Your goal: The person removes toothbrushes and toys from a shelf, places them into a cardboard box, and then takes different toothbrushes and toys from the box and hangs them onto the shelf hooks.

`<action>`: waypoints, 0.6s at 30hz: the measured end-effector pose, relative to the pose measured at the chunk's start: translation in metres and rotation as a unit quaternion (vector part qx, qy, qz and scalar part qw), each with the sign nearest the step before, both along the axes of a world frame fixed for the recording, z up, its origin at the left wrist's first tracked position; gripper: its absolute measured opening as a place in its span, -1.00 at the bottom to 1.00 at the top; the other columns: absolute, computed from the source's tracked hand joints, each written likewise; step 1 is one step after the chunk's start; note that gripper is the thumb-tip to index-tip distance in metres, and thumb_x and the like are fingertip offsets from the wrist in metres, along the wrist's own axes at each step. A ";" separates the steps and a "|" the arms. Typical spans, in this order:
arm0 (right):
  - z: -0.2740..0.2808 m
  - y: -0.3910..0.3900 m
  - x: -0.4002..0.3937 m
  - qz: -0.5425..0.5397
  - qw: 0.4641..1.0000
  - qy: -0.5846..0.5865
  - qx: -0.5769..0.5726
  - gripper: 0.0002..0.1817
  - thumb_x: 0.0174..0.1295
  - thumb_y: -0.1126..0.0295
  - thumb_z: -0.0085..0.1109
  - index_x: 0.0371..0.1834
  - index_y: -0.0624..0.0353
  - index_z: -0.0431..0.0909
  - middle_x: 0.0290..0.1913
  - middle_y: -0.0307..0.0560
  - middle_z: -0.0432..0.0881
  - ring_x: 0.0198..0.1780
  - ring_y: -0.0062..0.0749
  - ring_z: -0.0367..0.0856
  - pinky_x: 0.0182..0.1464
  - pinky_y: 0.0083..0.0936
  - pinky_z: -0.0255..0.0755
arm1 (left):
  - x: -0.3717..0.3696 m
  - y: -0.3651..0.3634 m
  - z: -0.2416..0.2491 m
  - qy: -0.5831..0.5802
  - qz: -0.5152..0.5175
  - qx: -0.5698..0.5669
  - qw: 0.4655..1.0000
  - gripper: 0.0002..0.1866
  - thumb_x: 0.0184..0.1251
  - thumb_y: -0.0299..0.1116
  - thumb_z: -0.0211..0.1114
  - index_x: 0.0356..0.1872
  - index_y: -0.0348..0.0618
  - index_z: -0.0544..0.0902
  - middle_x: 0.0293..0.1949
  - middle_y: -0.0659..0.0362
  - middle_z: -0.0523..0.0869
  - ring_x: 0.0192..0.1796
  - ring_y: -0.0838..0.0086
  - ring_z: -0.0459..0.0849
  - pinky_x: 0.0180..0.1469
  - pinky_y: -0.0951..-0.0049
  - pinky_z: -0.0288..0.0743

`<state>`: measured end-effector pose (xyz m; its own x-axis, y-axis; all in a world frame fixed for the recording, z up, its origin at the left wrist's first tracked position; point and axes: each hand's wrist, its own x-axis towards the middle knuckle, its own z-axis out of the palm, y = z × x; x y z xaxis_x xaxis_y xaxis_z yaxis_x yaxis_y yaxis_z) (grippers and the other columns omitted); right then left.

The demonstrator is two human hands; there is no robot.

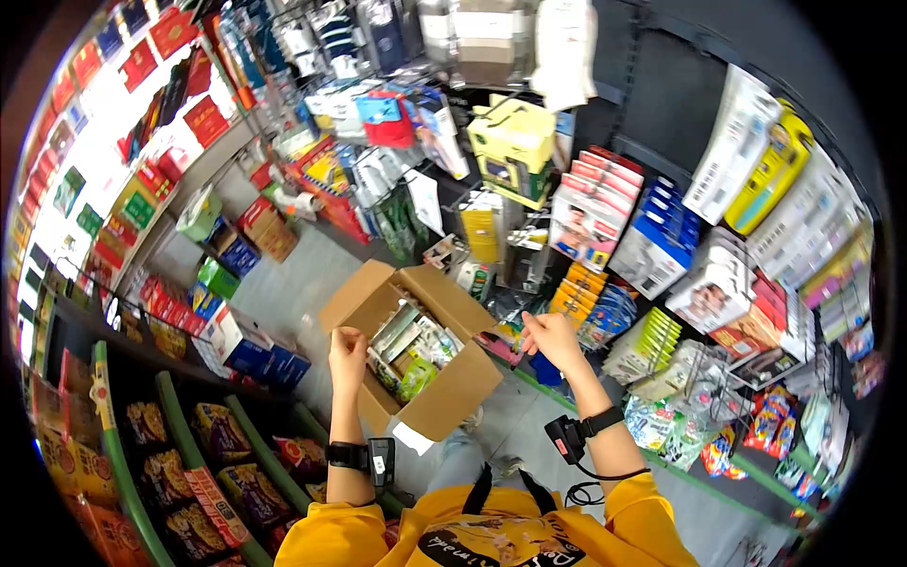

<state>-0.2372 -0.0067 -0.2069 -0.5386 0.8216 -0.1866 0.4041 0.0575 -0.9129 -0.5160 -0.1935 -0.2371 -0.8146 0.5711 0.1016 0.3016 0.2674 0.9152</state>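
Note:
My left hand [350, 346] is closed, fingertips pressed together, over the left side of an open cardboard box [448, 389]. Whether something small is in those fingers I cannot make out. Out past the box's right side is my right hand [552, 340], its fingers partly spread and nothing visible in them. Inside the box lie several packaged goods, among them a green packet [417, 378] and pale flat packs [400, 326]. The box flaps are folded outward, and neither hand is seen touching the packets. A white paper label [412, 438] hangs at the near flap.
Hanging racks ahead and to the right hold boxed underwear [593, 210], a blue box [654, 241] and a yellow box [512, 146]. Snack shelves with green edges [175, 425] stand close on the left. More cartons [248, 345] sit on the grey floor [316, 269].

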 end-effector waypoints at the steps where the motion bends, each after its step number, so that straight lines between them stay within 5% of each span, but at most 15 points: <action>1: -0.007 0.003 -0.015 0.012 1.000 0.003 -0.008 -0.55 0.22 0.14 -0.08 -0.57 0.33 0.55 -0.68 -0.10 0.58 -0.66 -0.51 0.55 -0.56 -0.62 0.40 | -0.010 -0.003 -0.011 0.010 -0.010 -0.013 1.000 -0.82 0.15 -0.35 0.17 -0.36 -0.27 0.47 -0.53 0.10 0.60 -0.46 0.46 0.60 -0.40 0.49 0.44; 7: -0.082 0.017 -0.099 0.071 0.997 -0.040 0.002 -0.63 0.19 0.20 -0.03 -0.57 0.31 0.52 -0.65 -0.06 0.56 -0.62 -0.42 0.54 -0.50 -0.51 0.39 | -0.068 0.030 -0.098 0.003 -0.072 -0.215 0.974 -0.65 0.06 -0.20 0.21 -0.25 -0.29 0.54 -0.34 -0.07 0.63 -0.23 0.10 0.60 -0.20 0.26 0.45; 9: -0.151 0.034 -0.119 0.122 0.986 -0.110 0.027 -0.71 0.15 0.23 -0.02 -0.49 0.25 0.54 -0.54 0.02 0.58 -0.48 -0.17 0.55 -0.40 -0.33 0.37 | -0.085 0.050 -0.126 -0.035 -0.066 -0.269 0.960 -0.63 0.07 -0.17 0.19 -0.26 -0.30 0.54 -0.32 -0.10 0.62 -0.22 0.08 0.59 -0.18 0.25 0.44; 11: -0.181 0.040 -0.152 0.152 0.976 -0.157 0.015 -0.73 0.19 0.30 -0.02 -0.37 0.35 0.52 -0.52 -0.08 0.60 -0.47 -0.53 0.56 -0.39 -0.61 0.41 | -0.106 0.065 -0.175 -0.075 -0.071 -0.288 0.952 -0.61 0.12 -0.14 0.09 -0.24 -0.32 0.54 -0.30 -0.17 0.60 -0.18 0.04 0.57 -0.15 0.21 0.42; 14: -0.238 0.049 -0.203 0.181 0.968 -0.145 -0.098 -0.78 0.18 0.39 -0.07 -0.32 0.33 0.51 -0.39 -0.06 0.61 -0.39 -0.52 0.56 -0.35 -0.61 0.40 | -0.127 0.084 -0.248 -0.231 -0.025 -0.302 0.925 -0.58 0.15 -0.17 0.02 -0.19 -0.39 0.52 -0.25 -0.25 0.57 -0.14 -0.01 0.55 -0.09 0.18 0.40; 18: -0.279 0.041 -0.273 0.233 0.941 -0.246 -0.024 -0.72 0.11 0.45 -0.09 -0.13 0.26 0.49 -0.19 0.17 0.55 -0.10 -0.09 0.53 -0.07 -0.40 0.36 | -0.120 0.086 -0.388 -0.312 0.037 -0.323 0.893 -0.53 0.12 -0.24 0.10 -0.03 -0.43 0.43 -0.08 -0.21 0.51 -0.01 0.04 0.49 0.03 0.24 0.35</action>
<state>-0.5106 0.0342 -0.4862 -0.6769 0.5020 -0.5384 0.7192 0.2954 -0.6288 -0.6361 -0.1077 -0.6249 -0.6354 0.2876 -0.7166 -0.2543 0.7983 0.5459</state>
